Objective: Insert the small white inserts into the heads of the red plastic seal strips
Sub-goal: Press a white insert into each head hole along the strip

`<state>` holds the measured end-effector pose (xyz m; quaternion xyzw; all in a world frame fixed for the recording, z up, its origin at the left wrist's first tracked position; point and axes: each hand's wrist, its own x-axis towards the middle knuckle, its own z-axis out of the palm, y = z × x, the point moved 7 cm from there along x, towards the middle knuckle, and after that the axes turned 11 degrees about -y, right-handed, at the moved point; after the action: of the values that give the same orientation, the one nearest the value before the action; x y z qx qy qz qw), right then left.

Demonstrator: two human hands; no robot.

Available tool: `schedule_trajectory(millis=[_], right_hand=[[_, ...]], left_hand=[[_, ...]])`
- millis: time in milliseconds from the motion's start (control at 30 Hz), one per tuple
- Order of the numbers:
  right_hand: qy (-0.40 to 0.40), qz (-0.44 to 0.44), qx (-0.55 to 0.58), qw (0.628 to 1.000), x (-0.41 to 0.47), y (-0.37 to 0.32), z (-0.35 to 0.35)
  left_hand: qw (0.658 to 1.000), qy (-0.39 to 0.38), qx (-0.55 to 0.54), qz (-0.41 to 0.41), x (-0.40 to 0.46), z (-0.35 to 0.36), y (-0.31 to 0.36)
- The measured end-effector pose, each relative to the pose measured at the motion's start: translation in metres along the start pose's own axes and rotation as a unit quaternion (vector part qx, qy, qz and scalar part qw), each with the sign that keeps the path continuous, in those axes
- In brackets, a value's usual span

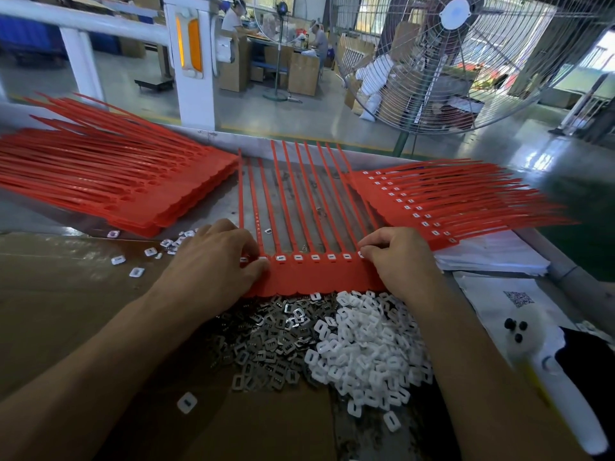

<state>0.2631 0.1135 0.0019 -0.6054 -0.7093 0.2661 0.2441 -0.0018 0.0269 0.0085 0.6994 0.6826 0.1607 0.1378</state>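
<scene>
A joined sheet of red seal strips (312, 274) lies flat on the work surface directly in front of the person. Its row of heads runs left to right, and its thin tails point away toward the far edge of the bench. White inserts already sit in the visible heads along the row (314, 257), each showing a small dark slot.

The left hand (213, 261) rests on the sheet's left end, fingers curled, thumb and fingertips pinching at the head there; whether it grips a loose insert or only presses one home cannot be told. The right hand (396, 257) mirrors it at the right end, fingertips curled and pinching on the last head. Each hand is nearest its own end of the row, so the strip's long heads line lies straight between them.

Just nearer the person, touching the sheet's lower edge, lies a heap of loose white inserts (369, 351) under the right forearm, and beside it, to the left, a heap of grey metal clips (266, 341). A few stray inserts lie scattered beyond the left hand.

Farther out, a stack of unfilled red strips (116, 191) lies at the left, and a fanned stack with inserts fitted (442, 201) at the right. A large floor fan (459, 61) stands beyond the bench.
</scene>
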Motion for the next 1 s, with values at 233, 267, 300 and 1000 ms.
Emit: schedule_trajectory(millis=[233, 267, 300, 1000], right_hand=[[0.025, 0.000, -0.049, 0.999, -0.0011, -0.0052, -0.0015], [0.026, 0.007, -0.057, 0.998, -0.0011, -0.0054, -0.0011], [0.028, 0.014, -0.065, 0.997, -0.0011, -0.0049, -0.0008], [0.025, 0.012, -0.124, 0.992, -0.0073, -0.0094, -0.0005]], left_hand=[[1.000, 0.005, -0.001, 0.004, -0.0011, -0.0009, 0.0011], [1.000, 0.004, -0.001, 0.003, -0.0009, -0.0010, 0.0012], [1.000, 0.004, -0.001, 0.002, -0.0008, -0.0009, 0.0012], [1.000, 0.002, -0.001, 0.000, -0.0002, -0.0007, 0.0024]])
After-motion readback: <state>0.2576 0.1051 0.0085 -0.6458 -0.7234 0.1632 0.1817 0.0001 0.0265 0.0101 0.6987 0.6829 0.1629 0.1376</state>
